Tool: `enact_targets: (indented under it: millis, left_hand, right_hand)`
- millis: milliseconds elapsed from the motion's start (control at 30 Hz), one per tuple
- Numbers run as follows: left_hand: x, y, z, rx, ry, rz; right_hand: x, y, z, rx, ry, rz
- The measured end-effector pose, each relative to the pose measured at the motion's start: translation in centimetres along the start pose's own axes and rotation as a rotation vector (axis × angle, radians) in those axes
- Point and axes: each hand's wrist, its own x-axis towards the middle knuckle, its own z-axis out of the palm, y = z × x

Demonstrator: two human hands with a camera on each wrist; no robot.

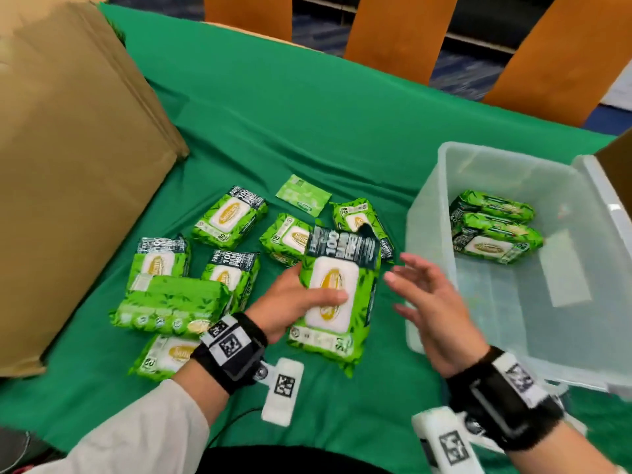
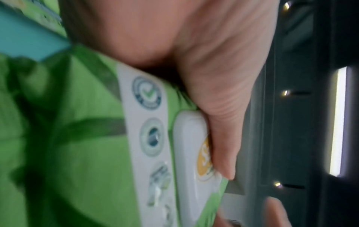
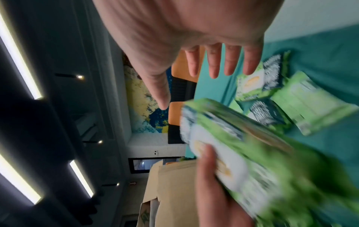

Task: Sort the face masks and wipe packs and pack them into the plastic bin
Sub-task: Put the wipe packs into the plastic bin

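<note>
My left hand grips a green wipe pack above the green cloth, thumb across its white lid. In the left wrist view the thumb presses on that lid beside the pack. My right hand is open with spread fingers just right of the pack, not touching it. In the right wrist view the right hand is above the blurred pack. The clear plastic bin stands to the right, with three wipe packs at its far end. No face masks can be made out.
Several more wipe packs lie on the green tablecloth left of the held one, with a small flat green sachet behind them. A large cardboard box stands at the left. Orange chairs line the far edge.
</note>
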Motion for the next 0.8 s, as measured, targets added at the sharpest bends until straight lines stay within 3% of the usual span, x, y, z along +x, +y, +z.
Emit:
enact_targets:
  millis: [100, 233, 367, 433, 500, 567, 667, 800]
  left_hand:
    - [-1.3, 1.7, 1.9, -0.145, -0.019, 0.057]
    - [-2.4, 1.5, 2.2, -0.036, 0.028, 0.046]
    - [-3.0, 1.6, -3.7, 0.382, 0.137, 0.124]
    - [-3.4, 2.2, -8.8, 0.741, 0.183, 0.151]
    - [-3.6, 2.4, -13.8, 1.219, 0.215, 0.065]
    - [-3.5, 1.6, -17.4, 1.556, 0.186, -0.111]
    - [-2.9, -1.6, -19.8, 1.714, 0.095, -0.314]
    - [-2.2, -4.4, -20.3, 1.81, 0.134, -0.252]
  right_hand:
    - [-1.2, 1.6, 3.2, 0.187, -0.137, 0.145]
    - [-1.8, 3.0, 4.4, 0.361, -0.106, 0.249]
    - [-1.7, 4.6, 2.9, 0.333, -0.076, 0.337]
    - [-1.7, 5.2, 2.0, 0.311, -0.062, 0.357]
    - [-1.6, 5.4, 1.3, 0.306, -0.046, 0.358]
    - [-1.6, 5.7, 1.0, 0.302, -0.031, 0.364]
    - [-1.7, 6.1, 0.9, 0.279, -0.017, 0.389]
    - [-1.9, 6.5, 0.9, 0.246, -0.018, 0.415]
